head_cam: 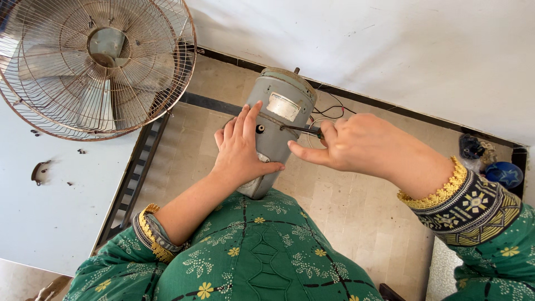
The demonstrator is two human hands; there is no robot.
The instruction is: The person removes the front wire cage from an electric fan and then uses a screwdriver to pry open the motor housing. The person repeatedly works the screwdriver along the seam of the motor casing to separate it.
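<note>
Between both hands sits the grey motor (276, 131) — left hand (239, 147) gripping it, right hand (356, 146) pinching a screwdriver (301, 130).

Motor housing (278, 131) on lap, caged fan (95, 64) far left.
</note>
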